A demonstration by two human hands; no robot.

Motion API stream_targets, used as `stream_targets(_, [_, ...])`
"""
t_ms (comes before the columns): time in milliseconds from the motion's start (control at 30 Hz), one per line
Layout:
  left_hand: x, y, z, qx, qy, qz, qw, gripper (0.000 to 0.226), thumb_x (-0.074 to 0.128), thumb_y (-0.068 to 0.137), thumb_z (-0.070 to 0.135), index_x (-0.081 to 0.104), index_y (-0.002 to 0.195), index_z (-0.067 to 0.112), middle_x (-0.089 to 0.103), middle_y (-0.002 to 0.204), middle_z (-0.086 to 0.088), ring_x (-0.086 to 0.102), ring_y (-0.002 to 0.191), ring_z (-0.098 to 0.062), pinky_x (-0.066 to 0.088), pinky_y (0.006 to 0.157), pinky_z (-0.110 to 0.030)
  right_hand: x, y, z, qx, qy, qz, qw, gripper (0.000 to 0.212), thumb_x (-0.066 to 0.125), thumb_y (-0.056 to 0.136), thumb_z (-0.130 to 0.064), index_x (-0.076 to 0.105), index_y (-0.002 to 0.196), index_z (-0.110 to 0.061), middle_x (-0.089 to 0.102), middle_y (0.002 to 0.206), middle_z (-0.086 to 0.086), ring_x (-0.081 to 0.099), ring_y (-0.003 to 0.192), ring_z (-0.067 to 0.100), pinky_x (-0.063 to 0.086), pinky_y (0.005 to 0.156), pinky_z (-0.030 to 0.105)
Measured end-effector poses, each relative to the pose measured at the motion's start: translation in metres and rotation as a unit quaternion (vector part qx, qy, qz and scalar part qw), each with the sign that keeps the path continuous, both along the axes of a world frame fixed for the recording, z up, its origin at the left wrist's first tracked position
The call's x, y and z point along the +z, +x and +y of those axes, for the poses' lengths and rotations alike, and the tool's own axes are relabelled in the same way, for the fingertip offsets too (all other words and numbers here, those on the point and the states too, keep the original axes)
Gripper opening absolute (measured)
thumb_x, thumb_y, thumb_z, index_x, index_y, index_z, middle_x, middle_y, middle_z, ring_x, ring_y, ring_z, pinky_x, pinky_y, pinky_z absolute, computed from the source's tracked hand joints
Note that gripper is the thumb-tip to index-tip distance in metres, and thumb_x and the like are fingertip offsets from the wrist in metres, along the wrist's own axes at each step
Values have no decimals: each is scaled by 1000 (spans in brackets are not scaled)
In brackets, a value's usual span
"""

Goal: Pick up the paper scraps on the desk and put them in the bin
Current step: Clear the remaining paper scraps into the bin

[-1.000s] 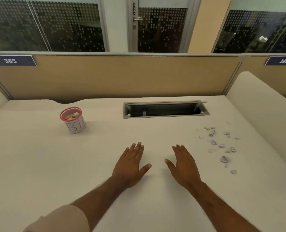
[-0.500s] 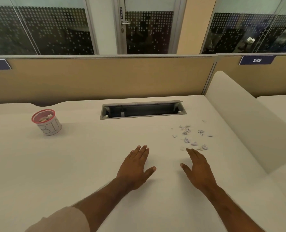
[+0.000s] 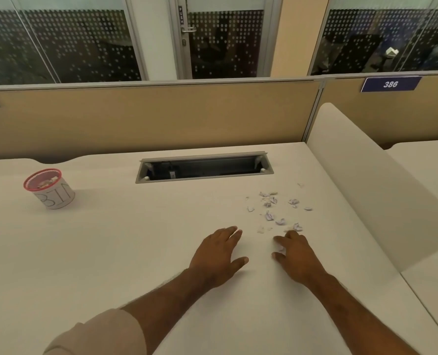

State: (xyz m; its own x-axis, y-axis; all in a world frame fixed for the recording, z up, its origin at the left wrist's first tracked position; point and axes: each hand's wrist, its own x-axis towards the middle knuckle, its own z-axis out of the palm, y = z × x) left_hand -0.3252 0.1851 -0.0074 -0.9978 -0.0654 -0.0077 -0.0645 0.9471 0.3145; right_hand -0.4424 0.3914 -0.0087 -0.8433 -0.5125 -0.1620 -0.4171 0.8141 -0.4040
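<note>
Scraps (image 3: pixel 274 208) lie scattered on the worktop (image 3: pixel 110 252), right of centre, just beyond the right hand (image 3: pixel 293 254); its fingertips touch the nearest pieces, fingers loosely spread, nothing pinched. Left hand (image 3: pixel 219 254) rests flat, fingers extended, farther from them. Bin (image 3: pixel 49 188) stands well apart, far left, so the right hand is nearer to gather.
</note>
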Motion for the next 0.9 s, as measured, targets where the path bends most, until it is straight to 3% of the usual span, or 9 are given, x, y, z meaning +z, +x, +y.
stream_targets(133, [10,-28,15,-20,14,-20,1000,67,49,95,51,22,152,29,22,159,6,27,141,-18,27,113,-35,-6,-4,-8,16,0,42,999,19,53,92,-16,66,105,-12,54,100,3,53,98,20,43,82,26])
stream_targets(200, [15,-46,22,-26,14,-22,999,64,52,95,45,26,151,30,26,157,5,33,137,-20,31,111,-36,-10,-6,-9,21,-9,60,998,20,48,89,-7,67,96,-12,55,94,2,55,93,19,42,77,24])
stream_targets(400, [15,-94,38,-39,27,-36,998,49,50,100,24,38,148,26,38,147,0,39,129,-25,37,105,-36,-16,-16,-7,28,-29,60,997,21,50,89,-7,66,99,-15,61,99,1,56,91,16,41,80,21])
stream_targets(600, [-1,-114,40,-16,97,-52,994,47,59,95,28,49,141,24,47,131,-3,43,120,-23,38,99,-32,-13,-26,3,-20,-90,38,995,21,56,87,-3,72,95,-15,69,98,1,62,90,16,47,82,21])
stream_targets(733, [-5,-116,40,-20,115,-26,993,27,62,92,19,68,119,16,55,110,-5,53,101,-23,43,85,-30,-5,-40,13,-77,-132,36,988,24,56,85,1,72,99,-11,69,104,5,65,94,18,43,79,14])
stream_targets(900, [-3,-112,36,-17,81,-36,996,25,50,83,-2,71,91,9,61,96,-7,58,90,-25,48,79,-37,1,-63,19,-115,-122,-10,986,36,61,82,4,64,117,-3,65,119,15,62,107,29,45,97,28])
